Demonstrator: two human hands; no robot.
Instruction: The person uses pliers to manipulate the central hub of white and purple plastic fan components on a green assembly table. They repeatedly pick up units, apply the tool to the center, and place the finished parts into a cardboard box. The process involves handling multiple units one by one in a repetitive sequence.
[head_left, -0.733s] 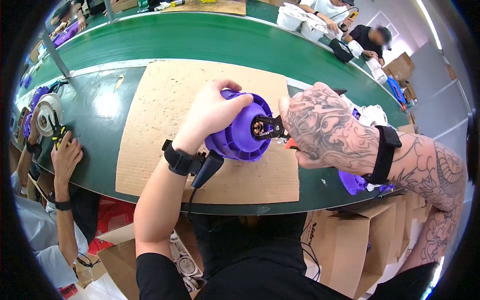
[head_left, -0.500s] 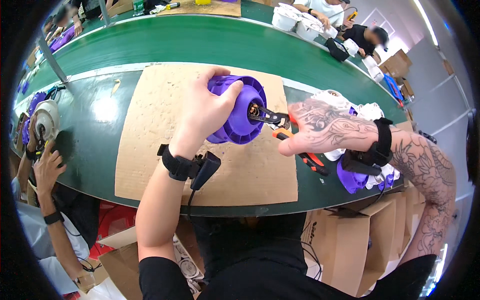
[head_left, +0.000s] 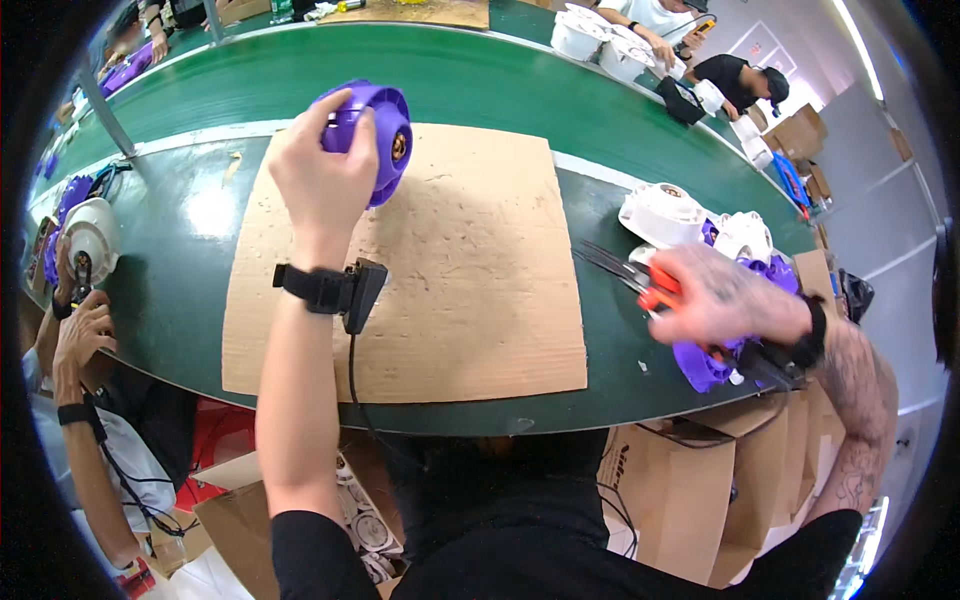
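My left hand [head_left: 325,180] grips a round purple plastic housing [head_left: 390,165] with a coppery fitting at its centre. It is held up over the far left part of a cardboard sheet [head_left: 480,300], near the conveyor. At the right, my right hand [head_left: 705,300], blurred by motion, is closed on pliers [head_left: 655,290] with orange-red handles and dark jaws pointing left. The pliers are apart from the housing. Just beyond and beside this hand lies a pile of white housings [head_left: 665,213] and purple housings [head_left: 700,368].
A green conveyor belt [head_left: 480,100] runs along the far side of the dark green table [head_left: 170,310]. To the left, a co-worker's hands [head_left: 85,335] work on a white housing [head_left: 92,240]. Cardboard boxes [head_left: 670,500] stand below the near edge at right. Other people sit across the belt.
The pliers have come out of the housing's centre, and my right hand has carried them right. My left hand has moved the housing left and away from me, toward the belt.
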